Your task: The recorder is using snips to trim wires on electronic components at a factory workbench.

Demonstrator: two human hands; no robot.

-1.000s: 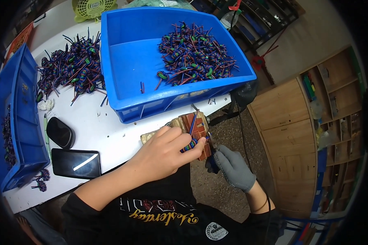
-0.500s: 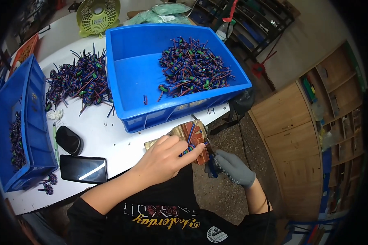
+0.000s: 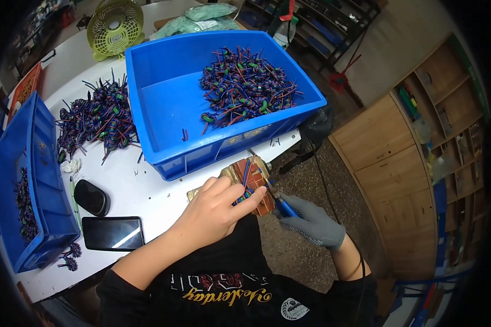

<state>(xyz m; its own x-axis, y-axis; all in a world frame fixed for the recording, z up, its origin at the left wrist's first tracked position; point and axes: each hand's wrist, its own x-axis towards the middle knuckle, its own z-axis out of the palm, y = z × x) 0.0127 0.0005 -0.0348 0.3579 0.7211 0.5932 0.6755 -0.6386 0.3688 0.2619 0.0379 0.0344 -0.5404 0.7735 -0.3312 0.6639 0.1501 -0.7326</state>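
My bare left hand [image 3: 215,206] is closed, fingers and thumb pressing a small ring-shaped coil of multicoloured wire [image 3: 242,197] against a reddish-brown block fixture [image 3: 252,175] at the table's front edge. Two loose wire ends [image 3: 247,170] stick up from it across the block. My right hand [image 3: 317,224], in a grey dotted glove, grips blue-handled pliers [image 3: 287,207] just right of the fixture. Their dark metal end points at the block's right side, near my left fingertips; whether the jaws touch a wire is too small to tell.
Beyond my hands stands a large blue bin [image 3: 163,117] with many wire coils [image 3: 245,90]. More coils [image 3: 101,117] lie heaped left of it. A second blue bin [image 3: 52,212], a phone [image 3: 113,233], a black oval case [image 3: 91,197] and a green fan [image 3: 114,30] are also on the table.
The pliers' blue handle has turned and come up beside the fixture, showing more clearly in my gloved hand. My left hand keeps its hold. The whole view has shifted slightly.
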